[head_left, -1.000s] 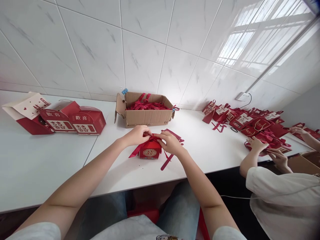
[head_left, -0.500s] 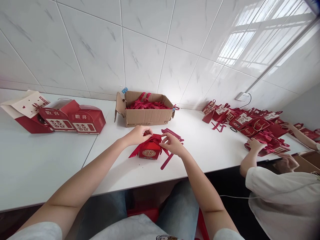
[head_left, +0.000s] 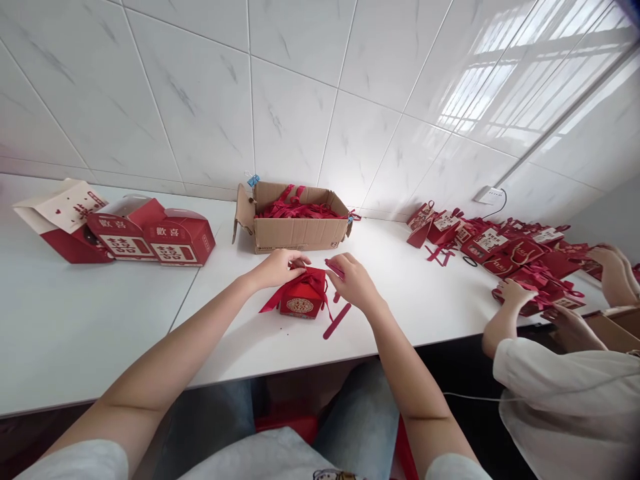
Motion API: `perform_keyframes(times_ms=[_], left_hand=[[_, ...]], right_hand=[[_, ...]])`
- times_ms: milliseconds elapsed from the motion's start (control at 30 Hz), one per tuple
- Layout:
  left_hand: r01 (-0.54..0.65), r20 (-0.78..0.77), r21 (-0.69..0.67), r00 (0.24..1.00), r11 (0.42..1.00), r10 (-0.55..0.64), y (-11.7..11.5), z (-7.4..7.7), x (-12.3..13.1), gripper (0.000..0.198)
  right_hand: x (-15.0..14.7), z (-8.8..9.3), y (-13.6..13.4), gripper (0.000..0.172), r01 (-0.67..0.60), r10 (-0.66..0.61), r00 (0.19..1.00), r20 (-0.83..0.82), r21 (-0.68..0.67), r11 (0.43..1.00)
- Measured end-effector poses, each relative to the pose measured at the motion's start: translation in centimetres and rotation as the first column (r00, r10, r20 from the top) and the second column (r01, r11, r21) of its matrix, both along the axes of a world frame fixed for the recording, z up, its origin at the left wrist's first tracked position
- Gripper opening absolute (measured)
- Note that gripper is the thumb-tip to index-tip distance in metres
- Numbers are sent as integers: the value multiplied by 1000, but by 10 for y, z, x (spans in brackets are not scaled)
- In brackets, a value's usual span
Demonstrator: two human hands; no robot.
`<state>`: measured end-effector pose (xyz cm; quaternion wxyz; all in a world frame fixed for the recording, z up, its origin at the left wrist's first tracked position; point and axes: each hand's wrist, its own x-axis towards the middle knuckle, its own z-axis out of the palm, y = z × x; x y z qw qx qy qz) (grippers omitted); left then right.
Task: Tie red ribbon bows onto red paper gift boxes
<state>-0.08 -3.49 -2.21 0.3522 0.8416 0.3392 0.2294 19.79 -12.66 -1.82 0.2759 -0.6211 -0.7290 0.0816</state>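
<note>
A small red gift box (head_left: 301,305) with a round gold emblem stands upright on the white table in front of me. A red ribbon (head_left: 280,297) is tied at its top, with one tail spread to the left. At the top left of the box, my left hand (head_left: 283,268) has its thumb and fingers pinched on the ribbon. My right hand (head_left: 354,281) is just right of the box, over flat dark-red strips (head_left: 337,321). Its fingers are curled together, and what they hold is hidden.
Behind the box is an open cardboard box (head_left: 300,235) full of red ribbons. Several red-and-white boxes (head_left: 180,239) stand on the left. At right lies a pile of red gift boxes (head_left: 493,243), with another person's hands (head_left: 515,293) at it.
My right hand has moved a little right, off the bow and over the dark-red strips. My left hand stays at the box top. The view has shifted slightly.
</note>
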Motion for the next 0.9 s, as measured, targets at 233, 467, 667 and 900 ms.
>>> perform_keyframes(times_ms=[233, 467, 667, 900], left_hand=[[-9, 47, 19, 999, 1000, 8, 2, -8, 0, 29], [-90, 110, 21, 990, 996, 87, -3, -15, -3, 24], [-119, 104, 65, 988, 991, 112, -8, -14, -1, 20], [-193, 30, 122, 981, 974, 191, -20, -9, -9, 36]], right_hand=[[-13, -16, 21, 22, -299, 293, 949, 121, 34, 954], [-6, -30, 17, 32, -298, 299, 954, -27, 55, 953], [0, -36, 13, 32, -322, 325, 930, -172, 48, 946], [0, -31, 15, 31, -301, 313, 934, -171, 89, 949]])
